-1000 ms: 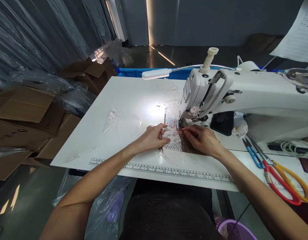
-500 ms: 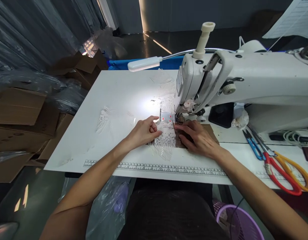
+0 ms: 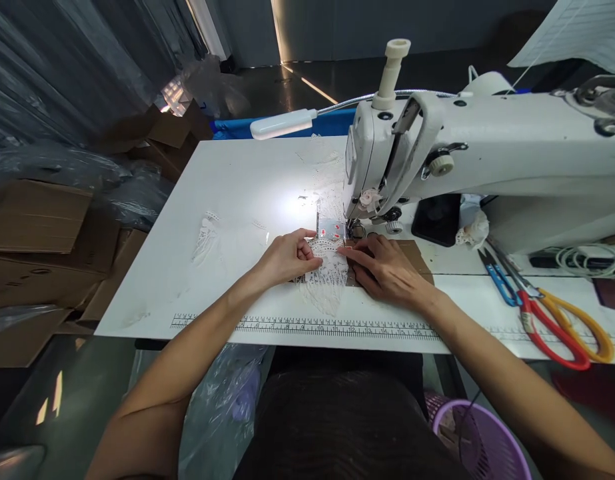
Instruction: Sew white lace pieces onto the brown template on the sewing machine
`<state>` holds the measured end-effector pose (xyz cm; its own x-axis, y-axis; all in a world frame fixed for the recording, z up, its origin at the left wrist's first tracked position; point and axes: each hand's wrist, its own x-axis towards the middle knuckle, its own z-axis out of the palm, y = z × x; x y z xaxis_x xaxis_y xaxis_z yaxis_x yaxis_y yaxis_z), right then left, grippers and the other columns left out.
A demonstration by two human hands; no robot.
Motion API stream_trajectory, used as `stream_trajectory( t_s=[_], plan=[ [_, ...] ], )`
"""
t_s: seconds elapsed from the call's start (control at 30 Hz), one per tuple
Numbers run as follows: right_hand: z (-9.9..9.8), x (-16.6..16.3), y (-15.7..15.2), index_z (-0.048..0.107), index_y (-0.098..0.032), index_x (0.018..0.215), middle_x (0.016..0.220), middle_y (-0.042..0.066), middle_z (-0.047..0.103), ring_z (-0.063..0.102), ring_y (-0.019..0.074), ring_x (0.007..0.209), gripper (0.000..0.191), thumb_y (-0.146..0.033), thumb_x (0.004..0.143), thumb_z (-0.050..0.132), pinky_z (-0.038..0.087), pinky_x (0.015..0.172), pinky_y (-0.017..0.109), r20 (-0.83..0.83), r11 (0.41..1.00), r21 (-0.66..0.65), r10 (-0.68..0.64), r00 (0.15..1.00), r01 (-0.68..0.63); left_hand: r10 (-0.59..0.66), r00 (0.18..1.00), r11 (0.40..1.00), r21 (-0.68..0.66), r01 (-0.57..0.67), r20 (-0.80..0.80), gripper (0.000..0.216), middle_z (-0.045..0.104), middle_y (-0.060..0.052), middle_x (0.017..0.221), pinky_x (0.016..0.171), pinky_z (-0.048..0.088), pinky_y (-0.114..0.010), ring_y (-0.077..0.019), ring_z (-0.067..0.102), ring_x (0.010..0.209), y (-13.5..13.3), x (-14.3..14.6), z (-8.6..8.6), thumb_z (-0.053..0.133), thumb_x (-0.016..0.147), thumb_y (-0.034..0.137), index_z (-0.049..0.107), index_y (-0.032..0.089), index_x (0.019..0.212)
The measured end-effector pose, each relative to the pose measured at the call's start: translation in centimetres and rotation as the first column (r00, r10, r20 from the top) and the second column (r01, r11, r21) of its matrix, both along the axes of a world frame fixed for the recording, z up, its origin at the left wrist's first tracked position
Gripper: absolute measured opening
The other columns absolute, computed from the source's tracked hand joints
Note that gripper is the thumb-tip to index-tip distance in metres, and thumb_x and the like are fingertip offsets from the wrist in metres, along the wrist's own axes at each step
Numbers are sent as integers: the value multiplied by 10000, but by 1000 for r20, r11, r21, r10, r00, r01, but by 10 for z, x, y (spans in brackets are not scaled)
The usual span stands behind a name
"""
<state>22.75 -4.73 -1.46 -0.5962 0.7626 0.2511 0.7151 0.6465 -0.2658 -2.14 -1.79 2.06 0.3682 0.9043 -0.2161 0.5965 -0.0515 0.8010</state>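
A strip of white lace [image 3: 328,280] lies on the white sewing table [image 3: 237,193], running under the presser foot of a white sewing machine [image 3: 467,147]. My left hand [image 3: 286,257] rests on the lace's left edge with fingers curled and pinched on it. My right hand [image 3: 382,268] lies on the lace's right edge and on a brown fabric piece [image 3: 412,257], fingertips pointing toward the needle area. More lace [image 3: 332,170] trails out behind the machine head. The needle itself is hidden by the machine head.
A gooseneck lamp [image 3: 283,124] lights the table. Red-and-yellow scissors [image 3: 562,320] and blue snips [image 3: 493,273] lie at the right. A printed ruler [image 3: 312,327] runs along the front edge. A lace scrap [image 3: 206,237] lies left. Cardboard boxes [image 3: 42,227] stand left; a purple basket [image 3: 480,440] below.
The lace has fed toward the machine, so less of it lies in front of my hands. Both hands have stayed on it, close to the presser foot. The view has tilted slightly.
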Motion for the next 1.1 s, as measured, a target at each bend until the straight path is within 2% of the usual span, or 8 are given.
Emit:
stream_trajectory(
  t_s=[0.13, 0.33, 0.57, 0.73, 0.87, 1.1],
  plan=[
    [0, 0, -1, 595, -234, 1270, 1201, 142, 545, 489, 333, 1105, 372, -239, 918, 473, 445, 899, 516, 16, 1000, 15, 16, 1000, -17, -27, 998, 998, 50, 30, -61, 613, 706, -5, 795, 589, 493, -263, -132, 630, 629, -2, 1, 4, 721, 781, 328, 507, 156, 1328],
    [-1, -4, 1, 558, -187, 1310, 1168, 156, 555, 500, 327, 1083, 417, -230, 917, 427, 461, 872, 503, 6, 999, 24, -32, 999, 32, 39, 997, 990, 141, -29, -66, 562, 708, -11, 794, 598, 504, -265, -131, 640, 629, -6, 4, 4, 698, 833, 359, 508, 142, 1315],
    [-3, -2, 1, 470, -202, 1409, 1168, 150, 571, 519, 310, 1092, 467, -259, 949, 417, 467, 936, 507, -114, 999, -6, -34, 993, 33, 59, 998, 995, 84, -60, 9, 610, 710, -20, 811, 582, 510, -257, -131, 640, 635, -1, 1, -2, 744, 798, 416, 520, 149, 1299],
    [-2, -1, 2, 553, -252, 1341, 1149, 124, 584, 531, 300, 1089, 421, -251, 937, 434, 476, 939, 507, -126, 1000, -12, -12, 992, 11, 79, 997, 994, 75, -78, -7, 572, 705, -8, 788, 547, 470, -239, -121, 612, 614, 2, 1, -5, 749, 783, 409, 554, 161, 1260],
    [-6, 0, 3, 591, -207, 1294, 1156, 140, 585, 524, 317, 1106, 407, -228, 910, 458, 473, 933, 526, -122, 1000, 0, -15, 992, 15, 86, 996, 995, 59, -86, -1, 574, 698, -6, 763, 532, 460, -234, -118, 597, 605, 1, 3, -6, 749, 777, 394, 557, 164, 1267],
    [-2, 3, 1, 494, -200, 1399, 1203, 143, 583, 522, 300, 1141, 464, -228, 941, 421, 457, 982, 521, -174, 999, -51, -19, 985, 10, 118, 992, 992, 32, -119, 44, 579, 688, -3, 729, 527, 463, -233, -116, 586, 596, 4, 1, -10, 762, 758, 389, 569, 162, 1256]
  ],
)
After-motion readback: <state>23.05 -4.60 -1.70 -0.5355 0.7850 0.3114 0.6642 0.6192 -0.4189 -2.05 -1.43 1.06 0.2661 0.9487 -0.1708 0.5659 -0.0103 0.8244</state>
